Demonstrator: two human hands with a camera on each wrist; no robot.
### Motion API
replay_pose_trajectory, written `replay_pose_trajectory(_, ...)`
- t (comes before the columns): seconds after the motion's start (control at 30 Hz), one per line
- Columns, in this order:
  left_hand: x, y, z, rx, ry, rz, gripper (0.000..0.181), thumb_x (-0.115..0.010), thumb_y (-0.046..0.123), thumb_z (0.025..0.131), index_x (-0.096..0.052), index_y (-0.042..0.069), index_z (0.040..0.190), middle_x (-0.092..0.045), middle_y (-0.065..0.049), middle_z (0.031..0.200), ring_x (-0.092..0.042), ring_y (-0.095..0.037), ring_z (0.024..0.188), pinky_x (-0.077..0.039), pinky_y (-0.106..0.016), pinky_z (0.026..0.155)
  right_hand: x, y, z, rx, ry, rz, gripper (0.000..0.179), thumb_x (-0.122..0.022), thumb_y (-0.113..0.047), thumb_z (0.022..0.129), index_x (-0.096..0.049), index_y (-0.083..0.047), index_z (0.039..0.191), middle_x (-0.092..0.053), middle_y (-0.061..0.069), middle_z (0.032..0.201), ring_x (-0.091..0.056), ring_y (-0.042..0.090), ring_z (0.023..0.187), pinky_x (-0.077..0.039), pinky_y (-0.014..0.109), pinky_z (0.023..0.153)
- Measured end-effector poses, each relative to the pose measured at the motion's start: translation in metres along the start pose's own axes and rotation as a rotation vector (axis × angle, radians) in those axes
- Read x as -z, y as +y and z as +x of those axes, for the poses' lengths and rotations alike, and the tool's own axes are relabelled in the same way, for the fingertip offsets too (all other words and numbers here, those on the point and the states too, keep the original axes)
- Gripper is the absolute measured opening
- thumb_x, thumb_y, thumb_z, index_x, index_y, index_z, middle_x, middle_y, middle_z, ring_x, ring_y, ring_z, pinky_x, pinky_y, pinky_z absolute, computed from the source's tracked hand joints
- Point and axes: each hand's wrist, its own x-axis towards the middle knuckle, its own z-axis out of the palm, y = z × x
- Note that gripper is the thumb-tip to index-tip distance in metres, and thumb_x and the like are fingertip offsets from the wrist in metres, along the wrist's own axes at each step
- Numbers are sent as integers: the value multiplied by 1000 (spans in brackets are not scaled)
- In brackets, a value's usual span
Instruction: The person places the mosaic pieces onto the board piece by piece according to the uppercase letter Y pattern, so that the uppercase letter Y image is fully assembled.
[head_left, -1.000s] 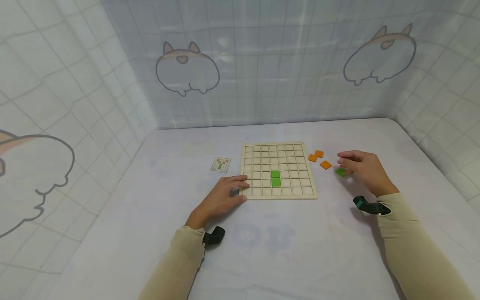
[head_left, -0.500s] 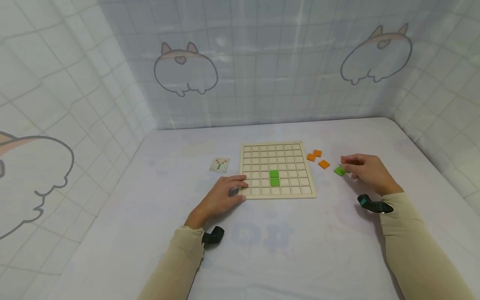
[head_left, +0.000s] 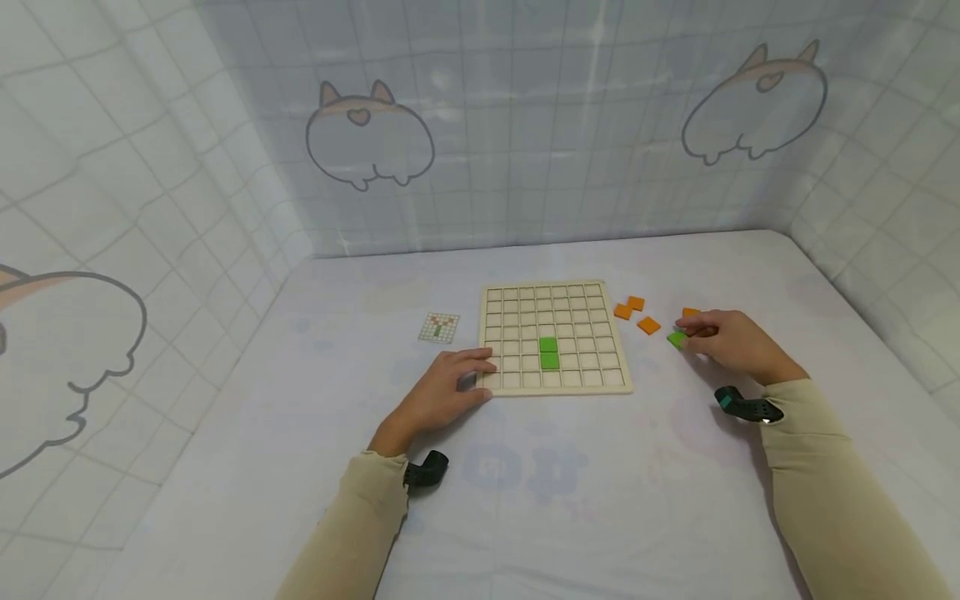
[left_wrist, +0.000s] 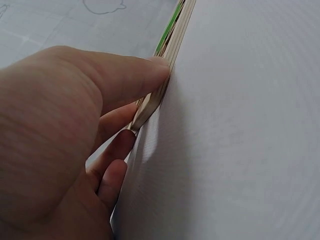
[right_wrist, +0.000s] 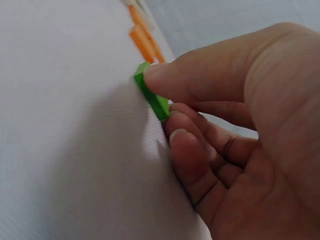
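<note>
My left hand (head_left: 444, 392) rests at the near left corner of a pale wooden grid board (head_left: 517, 392), its fingers relaxed. In the left wrist view the thumb (left_wrist: 160, 67) touches the board's edge (left_wrist: 175, 42), with the other fingers beside the corner. Right of the board, my right hand (head_left: 735, 342) pinches a small square green tile (head_left: 677, 340), low over the table. The right wrist view has the thumb on the face of the green tile (right_wrist: 152, 97) and fingertips at its lower end. Two green tiles (head_left: 549, 352) sit in the grid, one behind the other.
Several orange tiles (head_left: 648, 326) lie between the board and my right hand. One more orange tile (head_left: 691, 312) is just beyond my fingers. Left of the board lies a small card (head_left: 438, 327) printed with a coloured grid. A tiled-pattern curtain (head_left: 510, 167) surrounds the table's back and sides.
My right hand has shifted slightly right and lower, its fingers closing on the green tile. An orange tile has come into sight beyond it. My left hand has stayed on the board.
</note>
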Motion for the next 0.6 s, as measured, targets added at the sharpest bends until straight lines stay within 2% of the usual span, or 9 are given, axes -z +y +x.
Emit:
replay_pose_trajectory(0.2,-1,-1,1,3,-2,0,39,-73,23,93,-67,15,130,-45,4,153,-39,-26,137,-33,-47,110,-4,-3,2,18,27,-60,39,-67,-21,94,-66,2,125,-66,17,111,-57,30,99,-46,38,79)
replay_pose_trajectory(0.6,-2,-2,1,-2,5,19,39,-73,23,93,-67,15,130,-46,3,153,-40,-27,136,-34,-48,109,-9,-3,3,16,48,16,38,-72,-23,93,-59,4,117,-60,18,108,-55,31,97,-48,35,76)
